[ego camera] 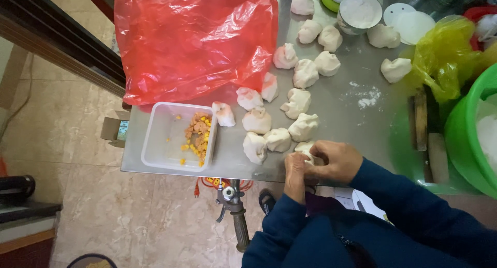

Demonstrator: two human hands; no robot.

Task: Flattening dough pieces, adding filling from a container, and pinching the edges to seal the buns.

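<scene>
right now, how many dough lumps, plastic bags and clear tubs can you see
loose dough lumps: 16
held dough lump: 1
plastic bags: 2, red bag and yellow bag
clear tub: 1
total: 20

A large crumpled red plastic bag (194, 40) lies on the far left part of the metal table, just behind a clear rectangular plastic tub (163, 138) holding orange and yellow cubes. A crumpled yellow plastic bag (448, 53) sits at the right, beside a green basin. A small open cardboard box (115, 128) with a coloured label juts from the table's left edge.
</scene>
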